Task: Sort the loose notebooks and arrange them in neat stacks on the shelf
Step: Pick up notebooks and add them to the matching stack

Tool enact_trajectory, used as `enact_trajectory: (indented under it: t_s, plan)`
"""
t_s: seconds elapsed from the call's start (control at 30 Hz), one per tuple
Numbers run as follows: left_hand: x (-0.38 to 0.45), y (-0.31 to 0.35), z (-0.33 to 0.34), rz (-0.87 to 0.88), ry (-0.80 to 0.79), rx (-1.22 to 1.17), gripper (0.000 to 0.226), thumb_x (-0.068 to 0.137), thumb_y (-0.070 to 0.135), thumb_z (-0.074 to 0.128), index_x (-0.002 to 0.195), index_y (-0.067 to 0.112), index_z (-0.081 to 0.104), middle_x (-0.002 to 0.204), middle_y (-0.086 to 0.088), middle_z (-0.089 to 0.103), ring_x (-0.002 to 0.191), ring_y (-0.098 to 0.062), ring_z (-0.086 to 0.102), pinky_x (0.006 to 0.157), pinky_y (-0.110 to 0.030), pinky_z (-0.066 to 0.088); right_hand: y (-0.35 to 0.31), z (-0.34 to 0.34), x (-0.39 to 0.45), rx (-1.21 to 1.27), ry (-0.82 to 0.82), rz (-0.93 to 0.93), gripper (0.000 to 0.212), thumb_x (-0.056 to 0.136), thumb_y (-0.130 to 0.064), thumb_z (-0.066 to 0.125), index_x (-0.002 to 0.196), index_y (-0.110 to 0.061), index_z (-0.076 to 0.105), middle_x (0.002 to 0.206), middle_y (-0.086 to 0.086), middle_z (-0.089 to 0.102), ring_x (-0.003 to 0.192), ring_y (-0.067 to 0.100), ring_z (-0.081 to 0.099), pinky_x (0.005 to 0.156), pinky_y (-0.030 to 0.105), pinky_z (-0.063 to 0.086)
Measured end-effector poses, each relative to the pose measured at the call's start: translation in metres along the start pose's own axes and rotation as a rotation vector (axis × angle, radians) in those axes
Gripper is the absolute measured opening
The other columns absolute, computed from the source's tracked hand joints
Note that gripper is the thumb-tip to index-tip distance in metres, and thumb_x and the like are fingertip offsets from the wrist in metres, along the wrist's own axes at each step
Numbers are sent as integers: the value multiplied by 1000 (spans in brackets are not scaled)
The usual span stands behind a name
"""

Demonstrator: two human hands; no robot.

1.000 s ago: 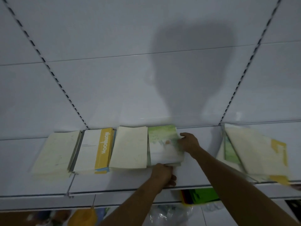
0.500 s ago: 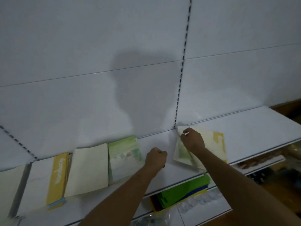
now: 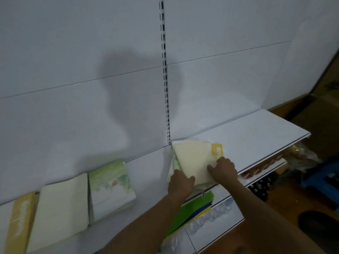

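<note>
**Both hands now on the loose pile**

Your left hand [image 3: 180, 182] has come off the green-cover stack [image 3: 111, 187] and crossed to the loose pile of notebooks [image 3: 194, 162], just right of the slotted upright [image 3: 165, 70]. A second ago you were still squaring that green stack with both hands. It now sits flush beside the cream stack [image 3: 60, 211] and the yellow-spine stack [image 3: 18, 222] on the left part of the shelf [image 3: 256, 132]. I judge that stack finished.

Grip: left hand's fingers curl onto the pile's near-left corner. Your right hand [image 3: 222, 169] presses on the top cream cover beside the yellow-spine notebook [image 3: 217, 151]. It's not clear whether either hand has lifted a notebook.

The pile is fanned and skewed, with a green edge showing at the left. Likely next is picking by cover type. Watch the near edge, since the pile overhangs the shelf lip.
</note>
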State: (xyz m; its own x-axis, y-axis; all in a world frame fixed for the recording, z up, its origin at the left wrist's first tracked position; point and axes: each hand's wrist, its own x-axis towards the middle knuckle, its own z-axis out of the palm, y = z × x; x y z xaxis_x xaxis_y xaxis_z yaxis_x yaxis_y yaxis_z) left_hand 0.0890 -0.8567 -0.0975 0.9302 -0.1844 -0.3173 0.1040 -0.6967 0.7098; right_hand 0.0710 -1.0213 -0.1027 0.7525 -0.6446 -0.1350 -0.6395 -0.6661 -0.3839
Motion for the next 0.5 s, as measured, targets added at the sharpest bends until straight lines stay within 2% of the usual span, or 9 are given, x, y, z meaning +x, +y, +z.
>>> enact_trajectory:
  t_s: [0.07, 0.17, 0.23, 0.3, 0.33, 0.4, 0.43, 0.5]
  plan:
    - [2, -5, -1, 5, -9, -79, 38, 84, 30, 66, 111, 4, 63, 110, -11, 68, 96, -23, 65, 74, -25, 50, 2, -1, -1, 99, 5, 13, 47, 88, -45, 52, 112, -5, 52, 112, 14, 59, 107, 32, 54, 80, 34, 43]
    - [-1, -17, -9, 38, -7, -180, 30, 86, 22, 66, 111, 6, 63, 109, -9, 68, 89, -18, 62, 75, -23, 48, 0, -4, -2, 231, -45, 27, 37, 90, -41, 52, 100, -5, 55, 101, 14, 64, 87, 28, 58, 70, 29, 40]
    - [-5, -25, -19, 44, 19, -257, 26, 87, 18, 64, 110, 6, 61, 107, -9, 67, 90, -19, 62, 81, -29, 53, -10, -6, -4, 327, -69, 39, 34, 90, -37, 54, 90, -3, 59, 97, 17, 66, 77, 26, 55, 70, 32, 43]
    - [-8, -33, -35, 44, 34, -338, 22, 88, 13, 63, 108, 5, 58, 107, -13, 65, 93, -25, 64, 83, -39, 57, -26, -5, -8, 432, -90, 31, 34, 88, -29, 57, 95, 3, 65, 100, 19, 67, 85, 31, 61, 77, 36, 47]
    - [-9, -38, -46, 48, 41, -367, 19, 88, 10, 62, 106, 5, 57, 107, -15, 64, 91, -26, 65, 78, -37, 59, -36, -5, -11, 483, -108, 23, 31, 88, -27, 58, 101, 0, 67, 104, 15, 68, 93, 31, 62, 80, 35, 48]
    - [-12, -49, -73, 62, 59, -413, 16, 88, 7, 61, 103, 5, 54, 107, -16, 63, 81, -24, 65, 62, -24, 58, -61, -3, -21, 590, -125, 2, 25, 87, -27, 59, 107, -13, 67, 106, 8, 65, 100, 28, 61, 81, 33, 46]
    - [-14, -57, -88, 68, 76, -437, 16, 88, 5, 61, 102, 4, 53, 105, -16, 63, 78, -23, 64, 57, -20, 56, -76, -1, -26, 634, -126, -18, 20, 86, -26, 59, 103, -18, 67, 101, 6, 65, 96, 28, 61, 80, 32, 46]
    - [-21, -78, -120, 69, 122, -483, 16, 88, 2, 61, 99, 6, 51, 101, -14, 62, 78, -22, 62, 56, -22, 55, -109, 5, -39, 697, -153, -56, 8, 83, -22, 59, 87, -18, 65, 85, 8, 65, 82, 28, 60, 74, 34, 46]
